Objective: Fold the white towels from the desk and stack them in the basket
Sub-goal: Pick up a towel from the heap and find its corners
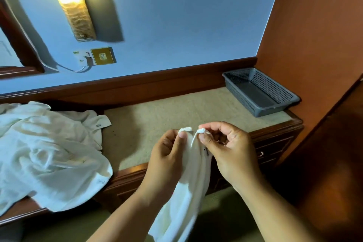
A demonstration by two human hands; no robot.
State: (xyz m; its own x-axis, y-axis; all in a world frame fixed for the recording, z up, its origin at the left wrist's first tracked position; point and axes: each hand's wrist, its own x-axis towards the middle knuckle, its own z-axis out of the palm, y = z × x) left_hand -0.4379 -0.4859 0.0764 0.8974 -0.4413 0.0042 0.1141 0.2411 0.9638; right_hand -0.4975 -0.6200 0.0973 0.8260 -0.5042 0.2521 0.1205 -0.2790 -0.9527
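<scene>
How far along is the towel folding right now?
Nothing looks finished: the grey basket holds no towels. In hand: the left hand and right hand pinch the top corners of one white towel, hanging unfolded. Left: the crumpled pile on the desk.

A pale blue wall [176, 15] carries a lit lamp [68, 0] and a brass socket plate [103, 56]. An orange-brown wall [314, 25] meets it at the right. The dark wooden bench [157, 112] has a beige top.

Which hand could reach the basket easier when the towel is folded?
Probably the right hand: it pinches the towel on the side nearest the gray basket; the left hand is farther away.
</scene>
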